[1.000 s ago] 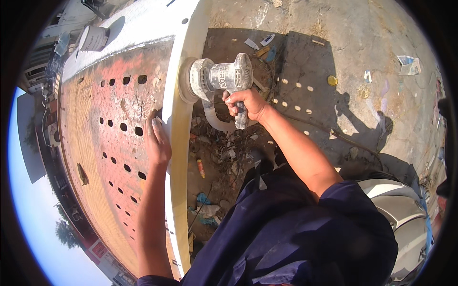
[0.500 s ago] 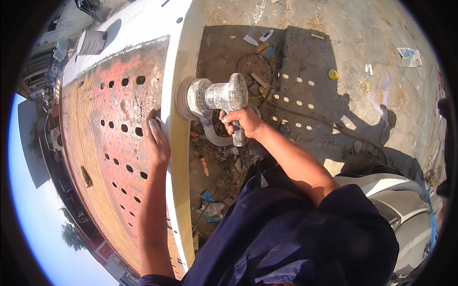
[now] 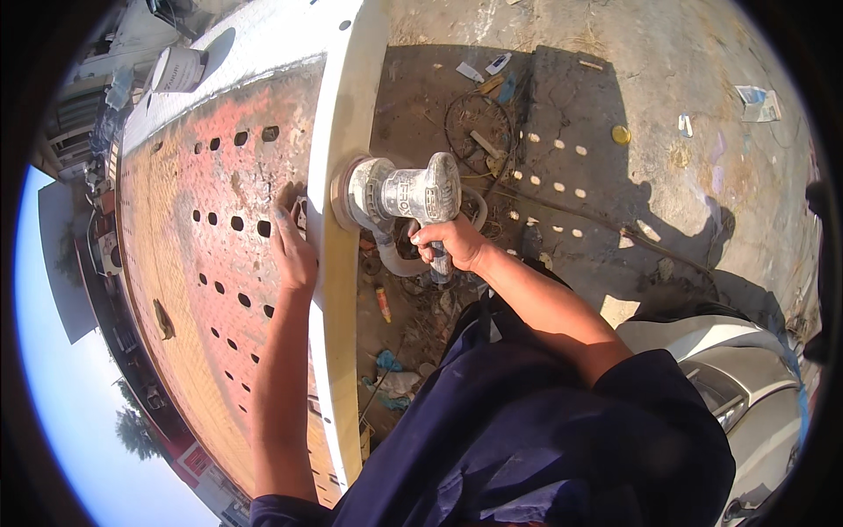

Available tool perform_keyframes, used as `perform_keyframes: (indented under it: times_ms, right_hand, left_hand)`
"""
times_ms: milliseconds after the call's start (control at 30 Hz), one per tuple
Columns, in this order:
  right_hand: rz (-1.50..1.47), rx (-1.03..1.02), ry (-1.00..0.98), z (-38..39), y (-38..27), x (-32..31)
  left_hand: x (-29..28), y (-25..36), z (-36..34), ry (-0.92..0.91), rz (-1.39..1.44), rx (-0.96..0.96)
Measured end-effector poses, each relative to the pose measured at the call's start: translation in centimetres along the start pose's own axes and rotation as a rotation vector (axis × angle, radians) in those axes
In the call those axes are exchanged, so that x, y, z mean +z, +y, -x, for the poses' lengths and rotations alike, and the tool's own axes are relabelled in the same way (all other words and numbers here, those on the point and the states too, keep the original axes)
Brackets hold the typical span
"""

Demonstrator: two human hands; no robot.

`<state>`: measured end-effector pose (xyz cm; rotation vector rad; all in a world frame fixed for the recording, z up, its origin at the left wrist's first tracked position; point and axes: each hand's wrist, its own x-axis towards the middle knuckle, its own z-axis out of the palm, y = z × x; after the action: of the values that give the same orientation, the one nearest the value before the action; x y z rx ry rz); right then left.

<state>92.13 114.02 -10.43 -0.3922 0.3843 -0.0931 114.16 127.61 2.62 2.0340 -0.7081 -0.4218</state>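
Note:
A dusty, pale power sander [image 3: 399, 193] has its round pad against the outer, cream-coloured side of a long panel's raised edge [image 3: 351, 114]. My right hand [image 3: 450, 241] is wrapped round the sander's lower handle. A thick bent hose [image 3: 395, 259] curves beneath the tool. On the other side of the edge, my left hand [image 3: 294, 250] rests on the red, worn panel face [image 3: 233, 180], fingers stretched out beside a row of dark oval holes. Its fingertips lie close to the white rim. The pad's contact face is hidden.
A white bucket [image 3: 178, 70] stands on the panel's far white part. A cable [image 3: 606, 215] crosses the ground on the right, among litter and a yellow lid [image 3: 622, 134]. At lower right stands a silver vehicle part [image 3: 746, 378], perhaps a scooter.
The sander has slid a little toward me along the panel's edge, my right hand with it. My left hand keeps its place on the panel. The whole view has shifted slightly.

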Motion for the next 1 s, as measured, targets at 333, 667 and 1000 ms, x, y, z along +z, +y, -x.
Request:
perform_keyframes:
  times_ms: [333, 667, 1000]
  right_hand:
    - [0.065, -0.032, 0.009, 3.7, 3.6, 3.7]
    - [0.040, -0.063, 0.026, 2.6, 4.7, 2.8]
    - [0.044, -0.075, 0.064, 6.3, 9.3, 5.8]
  left_hand:
    - [-2.1, -0.6, 0.3, -0.099, 0.316, -0.076]
    - [-2.3, -1.3, -0.1, -0.182, 0.406, 0.017]
    - [-3.4, -2.2, 0.2, -0.154, 0.529, 0.021]
